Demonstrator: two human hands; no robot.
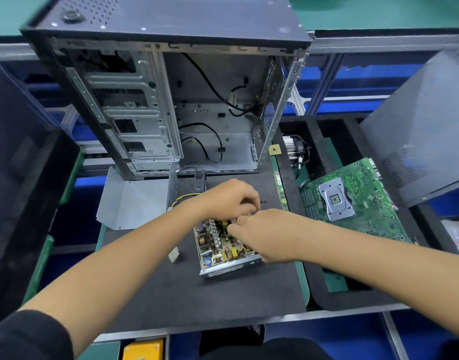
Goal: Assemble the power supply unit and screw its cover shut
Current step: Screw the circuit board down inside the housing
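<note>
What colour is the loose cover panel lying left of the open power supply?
Plain light grey bent sheet-metal cover panel, seen in the head view.

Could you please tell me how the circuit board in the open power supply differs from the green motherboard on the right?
The power supply board sits inside its metal tray, crowded with tall parts; the motherboard lies bare and tilted on black foam, mostly flat. Both hands work over the first; nothing touches the second. The motherboard looks larger. Both lie face up.
</note>
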